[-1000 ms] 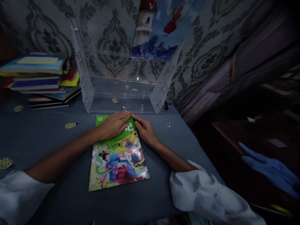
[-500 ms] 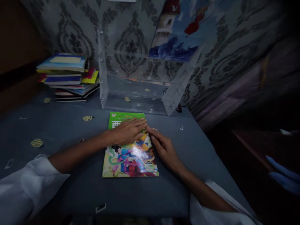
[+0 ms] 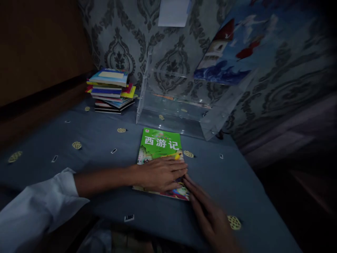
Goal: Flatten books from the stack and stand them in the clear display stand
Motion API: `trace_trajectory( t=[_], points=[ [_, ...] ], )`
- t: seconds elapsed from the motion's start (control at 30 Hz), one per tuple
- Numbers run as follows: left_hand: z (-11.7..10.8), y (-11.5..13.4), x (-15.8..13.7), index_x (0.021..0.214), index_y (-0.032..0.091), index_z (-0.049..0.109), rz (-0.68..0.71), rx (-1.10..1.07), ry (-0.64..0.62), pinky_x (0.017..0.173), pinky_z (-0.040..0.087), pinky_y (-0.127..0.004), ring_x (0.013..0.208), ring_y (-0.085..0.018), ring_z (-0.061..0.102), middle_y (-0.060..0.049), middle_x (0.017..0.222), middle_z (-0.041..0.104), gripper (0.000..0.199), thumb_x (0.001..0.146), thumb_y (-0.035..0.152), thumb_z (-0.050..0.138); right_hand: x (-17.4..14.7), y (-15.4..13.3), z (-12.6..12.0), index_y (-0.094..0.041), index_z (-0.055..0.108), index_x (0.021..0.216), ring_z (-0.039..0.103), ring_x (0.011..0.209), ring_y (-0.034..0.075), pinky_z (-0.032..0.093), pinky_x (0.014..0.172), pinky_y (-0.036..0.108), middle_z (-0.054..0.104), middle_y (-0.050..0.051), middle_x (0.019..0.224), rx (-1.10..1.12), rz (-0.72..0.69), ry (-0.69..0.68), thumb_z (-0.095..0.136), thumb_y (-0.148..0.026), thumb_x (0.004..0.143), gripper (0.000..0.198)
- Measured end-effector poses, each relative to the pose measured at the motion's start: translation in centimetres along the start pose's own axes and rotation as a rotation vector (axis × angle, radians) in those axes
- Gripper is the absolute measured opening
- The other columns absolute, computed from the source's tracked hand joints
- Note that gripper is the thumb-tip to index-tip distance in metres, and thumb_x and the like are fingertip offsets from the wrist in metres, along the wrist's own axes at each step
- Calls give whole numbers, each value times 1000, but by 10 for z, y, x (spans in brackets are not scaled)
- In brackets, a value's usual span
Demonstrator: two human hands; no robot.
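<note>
A green picture book (image 3: 160, 137) with white Chinese characters on its cover lies flat on the cloth-covered table. My left hand (image 3: 160, 174) rests palm down across the lower half of the cover, its fingers stretched towards the right edge. Beside that edge is my right hand (image 3: 207, 207), fingers extended and touching the book's lower right side close to my left fingertips. Neither hand wraps around anything. The lower cover picture is mostly hidden under my left hand.
Behind the book stands a clear acrylic rack (image 3: 173, 121), with a blue illustrated book (image 3: 223, 70) leaning at its upper right. A stack of books (image 3: 110, 93) is at the back left. The blue-grey tablecloth (image 3: 102, 182) has yellow printed motifs. A brown panel (image 3: 39, 52) borders the left.
Both hands have slid down the book towards me, from its upper part to its lower part, uncovering the title. The camera view has shifted left.
</note>
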State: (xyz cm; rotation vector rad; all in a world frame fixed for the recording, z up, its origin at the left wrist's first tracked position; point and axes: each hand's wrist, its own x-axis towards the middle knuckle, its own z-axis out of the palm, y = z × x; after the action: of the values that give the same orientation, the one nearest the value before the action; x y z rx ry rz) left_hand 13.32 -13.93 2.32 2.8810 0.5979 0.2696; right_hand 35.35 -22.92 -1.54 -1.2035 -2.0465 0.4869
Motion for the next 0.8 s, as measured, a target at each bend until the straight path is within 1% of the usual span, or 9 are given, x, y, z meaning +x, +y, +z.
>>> trace_trajectory(
  t=[0.1,0.17,0.23,0.3,0.37,0.53,0.73,0.8],
  points=[
    [5,12,-12,144,3,49,23,-48,68,125,25,-38,146,-26,39,-18,153,45,55,105,41,44,-13,-14,0,-35,50,147,62,125,24,58,100,42,61,6,140,-42,-61,19,51,-19,98,51],
    [7,21,-20,144,3,48,35,-75,94,126,23,-36,148,-24,37,-18,154,44,54,105,41,44,-21,-21,0,-34,47,149,62,125,24,58,100,41,61,6,140,-68,-85,22,52,-17,98,54],
    [7,29,-28,147,4,45,28,-92,74,126,22,-35,150,-23,32,-17,157,40,55,104,40,46,-28,-26,1,-32,47,150,62,125,23,57,101,39,61,6,140,-86,-101,30,53,-15,97,56],
    [6,36,-34,150,6,41,11,-105,36,126,23,-38,151,-24,29,-16,160,35,57,104,40,46,-33,-30,1,-30,47,150,62,126,22,55,102,38,62,7,140,-97,-114,49,54,-14,96,56],
    [5,41,-37,151,8,39,0,-112,9,125,25,-40,151,-24,28,-16,161,32,57,104,40,46,-37,-31,2,-28,50,148,62,126,22,55,103,36,61,8,140,-101,-129,68,54,-12,96,55],
    [4,43,-39,150,6,40,-9,-102,-4,124,26,-40,151,-25,30,-16,161,32,58,104,40,47,-39,-29,7,-27,58,141,62,126,23,56,103,38,62,9,140,-97,-146,109,55,-10,95,50],
    [9,41,-40,153,11,37,-4,-111,18,124,26,-43,151,-24,30,-15,161,33,58,104,41,47,-40,-26,10,-24,61,137,61,128,23,55,106,40,61,11,141,-91,-171,111,54,-9,95,45],
    [9,39,-40,152,11,39,21,-139,41,124,26,-44,150,-25,32,-14,160,35,56,104,40,46,-40,-26,10,-23,62,136,61,128,23,54,106,40,61,11,140,-100,-177,121,54,-9,95,44]
  ],
)
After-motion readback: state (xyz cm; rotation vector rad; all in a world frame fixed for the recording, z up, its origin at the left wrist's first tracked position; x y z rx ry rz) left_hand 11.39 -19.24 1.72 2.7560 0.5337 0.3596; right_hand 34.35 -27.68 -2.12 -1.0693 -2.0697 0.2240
